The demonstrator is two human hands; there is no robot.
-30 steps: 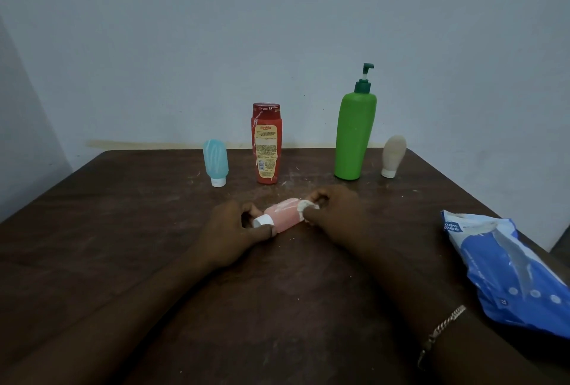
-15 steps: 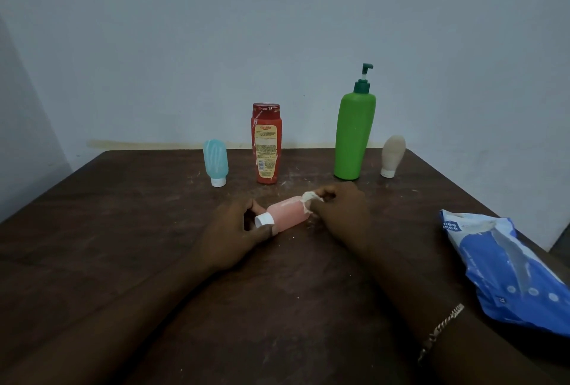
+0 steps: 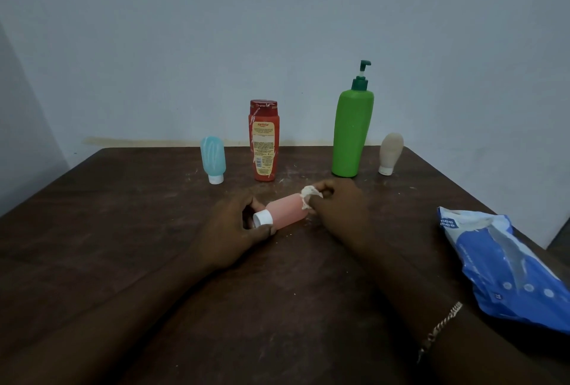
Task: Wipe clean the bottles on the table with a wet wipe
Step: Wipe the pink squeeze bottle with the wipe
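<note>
We are holding the pink squeeze bottle (image 3: pixel 287 210) on its side, just in front of the green pump bottle (image 3: pixel 351 134) and slightly to its left. It is low over the table (image 3: pixel 123 230); we cannot tell whether it is touching the surface.

Our left hand (image 3: pixel 234 230) is pinching the white cap (image 3: pixel 263 218), with thumb and fingers curled round it. Our right hand (image 3: pixel 339 209) is pinching a crumpled wet wipe (image 3: pixel 308 196) against the bottle's rounded base, the end nearer the green pump bottle.

We are judging this bottle to be light and soft-walled. A hard squeeze would probably dent the body and could push contents past the cap. The cap looks like the stiff part, so we are gripping there. The dampened wall is likely becoming slippery, so light strokes are advisable.

The red shampoo bottle (image 3: pixel 263 141) and blue squeeze bottle (image 3: pixel 212 156) are standing left of the green pump bottle, and the beige squeeze bottle (image 3: pixel 391 151) right of it. The wipes packet (image 3: pixel 499 267) is lying well right of it, nearer us.
</note>
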